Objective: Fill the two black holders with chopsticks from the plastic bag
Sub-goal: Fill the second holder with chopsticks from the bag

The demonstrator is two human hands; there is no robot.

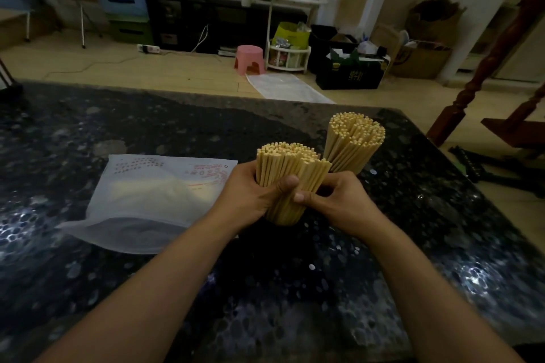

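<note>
A thick bundle of pale wooden chopsticks (287,177) stands upright near the middle of the dark speckled stone worktop (118,127), its square ends fanning out at the top and its lower part narrowing between the two hands; whatever black holder it may sit in is hidden by the fingers and the dim surface, so I cannot tell whether one is there. The left hand (253,193) wraps round the bundle from the left, fingers curled behind it and the thumb pressed across the front. The right hand (339,200) closes on the bundle from the right, its thumb laid against the sticks just below the left thumb and its fingers curled toward the far side. Just behind and to the right stands a second full bundle of pale wooden chopsticks (352,144), also upright and splayed at the top, touching or nearly touching the first; its base is too dark to make out. To the left of the hands lies the translucent white plastic bag with red print (147,203), flat on the worktop, its open end toward the near edge. Beyond the worktop, on the wooden floor, stand a small pink plastic stool (250,59) and a flat white plastic sheet (287,88)
</note>
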